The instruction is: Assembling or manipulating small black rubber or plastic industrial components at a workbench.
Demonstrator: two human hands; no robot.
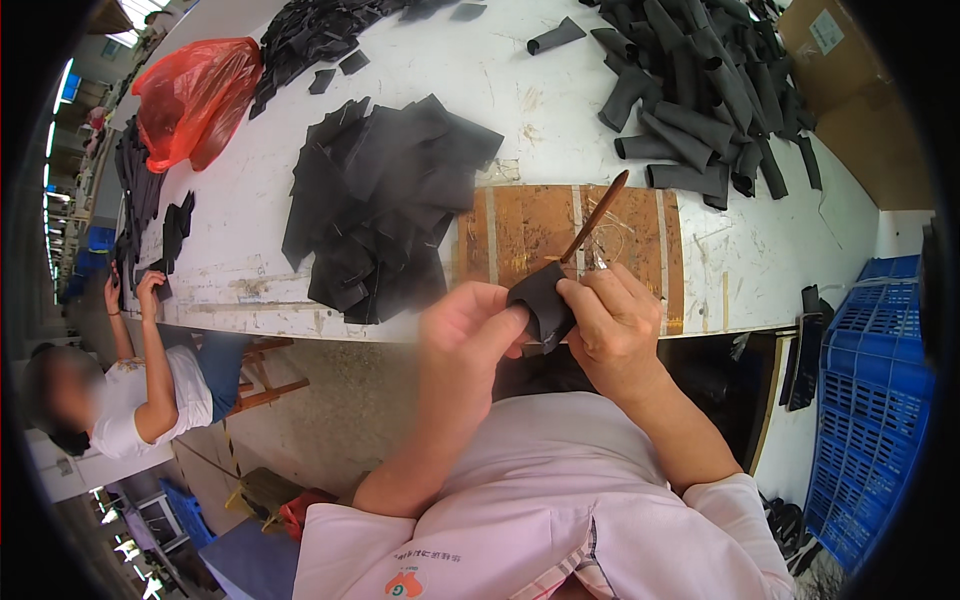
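A small black fabric piece (541, 305), curved like a short sleeve, is held between my two hands near the table's front edge. My left hand (468, 325) pinches its left side with the thumb. My right hand (612, 312) grips its right side, fingers curled. A slim brown stick (600, 212) with a pointed tip slants up and right from behind the fabric; its lower end is hidden. Something small and shiny shows just above my right fingers, too small to name. Below them lies a worn brown board (520, 232) with tape strips.
Flat black fabric pieces (385, 200) are heaped left of the board. Rolled black tubes (700, 100) pile up at the far right, beside a cardboard box (845, 110). A red plastic bag (195, 100) sits far left. Blue crates (870, 400) stand at right. A co-worker (150, 390) handles black pieces at left.
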